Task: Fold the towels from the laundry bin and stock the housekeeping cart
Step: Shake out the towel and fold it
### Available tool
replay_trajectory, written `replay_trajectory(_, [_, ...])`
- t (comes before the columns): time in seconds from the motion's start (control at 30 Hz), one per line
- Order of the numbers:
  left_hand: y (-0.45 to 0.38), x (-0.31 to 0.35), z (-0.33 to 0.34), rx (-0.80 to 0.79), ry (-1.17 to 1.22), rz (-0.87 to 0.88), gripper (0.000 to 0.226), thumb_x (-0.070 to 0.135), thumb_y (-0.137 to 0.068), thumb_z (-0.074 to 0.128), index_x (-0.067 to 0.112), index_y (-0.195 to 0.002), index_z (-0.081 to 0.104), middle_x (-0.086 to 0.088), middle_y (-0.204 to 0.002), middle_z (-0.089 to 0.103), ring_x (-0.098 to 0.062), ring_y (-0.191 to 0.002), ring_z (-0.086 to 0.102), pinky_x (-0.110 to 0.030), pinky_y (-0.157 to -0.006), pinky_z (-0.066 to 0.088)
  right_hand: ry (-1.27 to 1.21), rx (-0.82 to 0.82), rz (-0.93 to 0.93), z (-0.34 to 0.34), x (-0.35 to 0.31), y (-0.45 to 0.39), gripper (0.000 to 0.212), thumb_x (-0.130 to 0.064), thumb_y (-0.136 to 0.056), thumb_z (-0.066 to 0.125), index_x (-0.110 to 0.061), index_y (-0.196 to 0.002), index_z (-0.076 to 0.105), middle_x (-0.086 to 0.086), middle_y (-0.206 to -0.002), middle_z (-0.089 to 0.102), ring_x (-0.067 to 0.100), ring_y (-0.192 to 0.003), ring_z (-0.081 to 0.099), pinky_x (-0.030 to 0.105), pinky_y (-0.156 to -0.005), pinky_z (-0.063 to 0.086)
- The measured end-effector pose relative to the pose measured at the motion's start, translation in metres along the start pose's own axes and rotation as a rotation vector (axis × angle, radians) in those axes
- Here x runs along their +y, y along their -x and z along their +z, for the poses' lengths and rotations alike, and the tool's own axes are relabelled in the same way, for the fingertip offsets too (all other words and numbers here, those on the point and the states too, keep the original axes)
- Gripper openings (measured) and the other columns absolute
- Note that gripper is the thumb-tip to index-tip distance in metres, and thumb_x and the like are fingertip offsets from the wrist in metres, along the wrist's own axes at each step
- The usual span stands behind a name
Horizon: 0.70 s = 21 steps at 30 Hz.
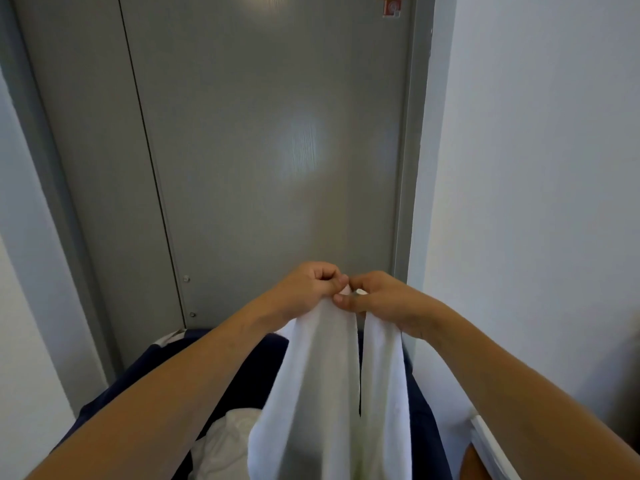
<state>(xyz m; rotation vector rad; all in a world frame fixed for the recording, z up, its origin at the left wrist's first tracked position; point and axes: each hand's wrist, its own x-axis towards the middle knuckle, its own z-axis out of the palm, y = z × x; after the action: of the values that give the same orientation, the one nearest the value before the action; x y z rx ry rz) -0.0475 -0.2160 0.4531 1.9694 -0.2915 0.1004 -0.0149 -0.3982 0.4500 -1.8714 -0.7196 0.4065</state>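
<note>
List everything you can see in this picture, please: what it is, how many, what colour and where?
white cloth towel: one, white, hanging in two lengths from both hands at centre
dark navy fabric laundry bin: one, navy, low in the view under the arms
crumpled white linen: one heap, white, inside the bin at lower left
grey panelled door: one, grey, straight ahead behind the bin
red and white sticker: one, top right of the door
white wall: one, white, to the right of the door
left hand: one, pinching the towel's top edge
right hand: one, pinching the top edge beside the left
</note>
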Motion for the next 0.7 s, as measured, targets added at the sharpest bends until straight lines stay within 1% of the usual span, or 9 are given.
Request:
replay_trajectory(0.07, [0.002, -0.001, -0.001, 0.002, 0.053, -0.016, 0.023, 0.021, -0.102, 0.060, 0.010, -0.083, 0.068, -0.006, -0.085, 0.064, -0.018, -0.080, 0.057, -0.030, -0.076, 0.047, -0.016, 0.047, -0.006, -0.002, 0.000, 0.000, 0.021, -0.028, -0.096, 0.069, -0.008, -0.099, 0.074, -0.003, -0.084, 0.075, 0.011, -0.079, 0.071, 0.023, -0.074, 0.053])
replay_trajectory(0.13, [0.004, -0.006, -0.004, -0.024, 0.095, -0.042, 0.024, 0.025, -0.102, 0.061, 0.017, -0.081, 0.068, -0.003, -0.084, 0.064, -0.017, -0.079, 0.057, -0.029, -0.076, 0.046, 0.025, 0.103, -0.003, -0.007, -0.001, -0.001, 0.022, -0.028, -0.095, 0.070, -0.009, -0.086, 0.070, -0.006, -0.065, 0.062, 0.008, -0.062, 0.058, 0.020, -0.062, 0.047])
replay_trajectory(0.2, [0.006, -0.014, -0.009, -0.061, 0.054, -0.081, 0.024, 0.032, -0.100, 0.063, 0.017, -0.082, 0.065, -0.002, -0.082, 0.061, -0.016, -0.077, 0.054, -0.027, -0.072, 0.044, 0.021, 0.172, 0.029, -0.013, -0.001, -0.003, 0.023, -0.029, -0.095, 0.070, -0.013, -0.078, 0.067, -0.004, -0.061, 0.058, 0.011, -0.059, 0.054, 0.024, -0.061, 0.047])
replay_trajectory(0.27, [0.010, -0.027, -0.017, -0.064, -0.035, -0.132, 0.025, 0.031, -0.100, 0.064, 0.017, -0.079, 0.062, 0.003, -0.075, 0.059, -0.013, -0.068, 0.053, -0.023, -0.065, 0.043, -0.056, 0.268, 0.066, -0.024, 0.002, -0.003, 0.029, -0.029, -0.094, 0.071, -0.010, -0.073, 0.065, 0.001, -0.064, 0.060, 0.017, -0.062, 0.059, 0.030, -0.064, 0.050])
replay_trajectory(0.37, [0.018, -0.053, -0.029, -0.048, -0.078, -0.203, 0.028, 0.027, -0.099, 0.065, 0.016, -0.073, 0.060, 0.007, -0.068, 0.059, -0.008, -0.062, 0.053, -0.020, -0.060, 0.043, -0.165, 0.424, 0.121, -0.039, 0.005, 0.000, 0.032, -0.030, -0.093, 0.072, 0.001, -0.083, 0.069, 0.009, -0.073, 0.066, 0.022, -0.064, 0.064, 0.031, -0.062, 0.055])
replay_trajectory(0.47, [0.026, -0.074, -0.034, -0.017, 0.015, -0.282, 0.023, 0.025, -0.099, 0.066, 0.011, -0.081, 0.066, -0.001, -0.075, 0.067, -0.015, -0.071, 0.064, -0.032, -0.070, 0.057, -0.215, 0.511, 0.203, -0.044, 0.013, -0.003, 0.032, -0.031, -0.093, 0.072, 0.000, -0.088, 0.068, 0.011, -0.079, 0.068, 0.025, -0.069, 0.066, 0.031, -0.064, 0.054])
replay_trajectory(0.53, [0.025, -0.080, -0.033, 0.087, 0.148, -0.309, 0.016, 0.021, -0.097, 0.068, 0.006, -0.092, 0.070, -0.009, -0.086, 0.071, -0.020, -0.078, 0.068, -0.042, -0.079, 0.061, -0.238, 0.544, 0.246, -0.043, 0.019, -0.007, 0.034, -0.032, -0.093, 0.073, 0.003, -0.093, 0.068, 0.011, -0.090, 0.071, 0.028, -0.081, 0.067, 0.036, -0.074, 0.054])
replay_trajectory(0.6, [0.022, -0.076, -0.028, 0.181, 0.365, -0.323, 0.008, 0.010, -0.093, 0.071, 0.002, -0.096, 0.071, -0.015, -0.092, 0.071, -0.021, -0.079, 0.069, -0.041, -0.078, 0.061, -0.264, 0.583, 0.290, -0.039, 0.022, -0.009, 0.034, -0.032, -0.092, 0.075, 0.001, -0.098, 0.069, 0.013, -0.098, 0.072, 0.030, -0.089, 0.068, 0.042, -0.083, 0.056])
replay_trajectory(0.7, [0.017, -0.053, -0.007, 0.161, 0.644, -0.305, 0.023, -0.006, -0.087, 0.069, -0.006, -0.110, 0.070, -0.019, -0.102, 0.074, -0.025, -0.086, 0.073, -0.036, -0.074, 0.063, -0.356, 0.639, 0.326, -0.030, 0.028, -0.015, 0.046, -0.030, -0.089, 0.077, 0.013, -0.101, 0.067, 0.019, -0.095, 0.071, 0.033, -0.085, 0.069, 0.049, -0.089, 0.059])
